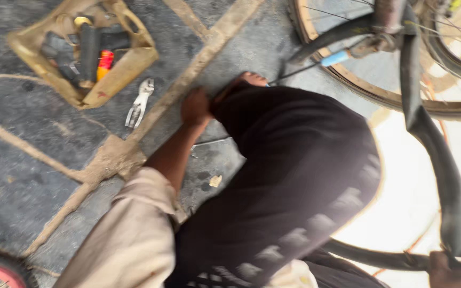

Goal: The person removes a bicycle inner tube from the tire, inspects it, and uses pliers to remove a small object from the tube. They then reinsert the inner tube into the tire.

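Gripping the black inner tube (pixel 444 176) at the frame's lower right corner, the right hand (pixel 452 269) is closed around it, and the tube's long axis runs from there up toward the bicycle wheel (pixel 348 80) at the top right. Past the beige sleeve (pixel 129 234) and dark trouser leg (pixel 294 170), the left hand (pixel 196 106) is curled down at the knee, though whether it pinches anything I cannot tell. Farther off on the grey floor (pixel 22 181), with open room around them, lie silver pliers (pixel 140 102) pointing toward a tan tool tray (pixel 129 61) of black and red handles
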